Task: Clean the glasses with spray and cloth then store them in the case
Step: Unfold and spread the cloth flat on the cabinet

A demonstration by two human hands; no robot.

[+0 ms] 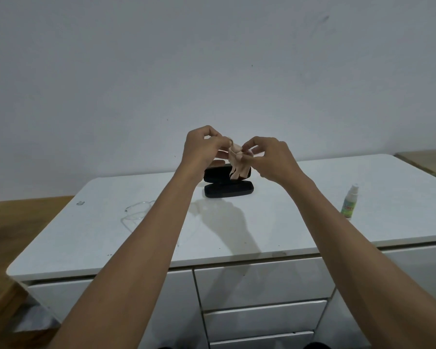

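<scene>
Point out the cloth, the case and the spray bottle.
cloth (238,161), head view, on its hanging folds.
case (228,192), head view, on the near open half.
spray bottle (348,207), head view, on the green label.

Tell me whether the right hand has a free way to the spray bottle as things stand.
Probably yes, once it lets go. The spray bottle stands alone on the white cabinet top, off to the right, with nothing around it. But the right hand is busy pinching the cloth together with the left hand.
</scene>
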